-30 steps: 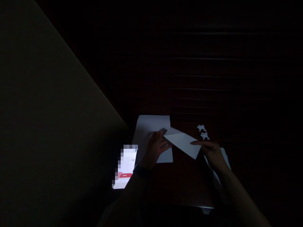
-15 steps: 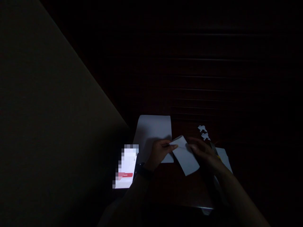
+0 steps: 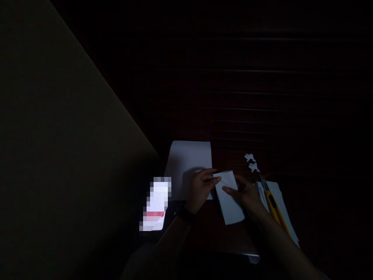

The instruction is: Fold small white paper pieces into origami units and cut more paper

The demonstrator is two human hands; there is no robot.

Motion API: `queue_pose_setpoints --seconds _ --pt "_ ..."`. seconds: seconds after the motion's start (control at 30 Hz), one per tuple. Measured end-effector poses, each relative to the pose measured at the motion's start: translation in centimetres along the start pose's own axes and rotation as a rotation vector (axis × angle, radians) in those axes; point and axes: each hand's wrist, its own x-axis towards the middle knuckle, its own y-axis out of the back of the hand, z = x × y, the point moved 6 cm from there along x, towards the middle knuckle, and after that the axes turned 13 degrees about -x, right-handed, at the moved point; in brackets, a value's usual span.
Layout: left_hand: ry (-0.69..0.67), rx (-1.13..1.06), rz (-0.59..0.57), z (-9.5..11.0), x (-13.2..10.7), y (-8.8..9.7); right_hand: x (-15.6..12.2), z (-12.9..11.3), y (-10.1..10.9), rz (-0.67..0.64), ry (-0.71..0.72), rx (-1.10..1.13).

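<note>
A folded sheet of white paper [image 3: 230, 206] is held up between my two hands above the dark table. My left hand [image 3: 201, 188], with a dark band at its wrist, pinches the upper left edge, thumb on the front. At the upper right edge my right hand [image 3: 246, 196] grips the same paper, its thumb lying across the front and its fingers behind, partly hidden. The fold leaves a slight gap along the top. Behind my left hand lies a larger white sheet [image 3: 189, 157], shadowed by the hand.
A yellow utility knife [image 3: 272, 204] rests on white papers [image 3: 284, 206] at the right. Small folded paper pieces [image 3: 252, 163] lie beyond it. A lit screen [image 3: 157, 202], partly pixelated, glows at the left by the wall [image 3: 72, 136]. The table's front edge [image 3: 221, 252] is near.
My right hand has closed on the paper's right edge, its thumb now across the front. The paper has turned more upright and shifted slightly right. The knife has come into clearer view.
</note>
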Motion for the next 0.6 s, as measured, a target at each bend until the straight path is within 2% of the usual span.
queue_pose_setpoints --seconds 0.1,0.2,0.4,0.6 --pt "0.027 -0.023 -0.015 -0.2 -0.1 -0.3 -0.2 -2.0 1.0 0.113 0.199 -0.071" --pt "0.052 -0.028 -0.023 -0.5 -0.2 -0.5 -0.5 -3.1 1.6 0.183 0.311 -0.219" --pt "0.063 -0.024 -0.079 -0.9 -0.5 -1.1 -0.7 -2.7 1.1 0.226 0.316 -0.4" --pt "0.061 -0.001 -0.091 -1.1 -0.7 -1.3 -0.9 -2.3 1.4 0.318 0.285 -0.429"
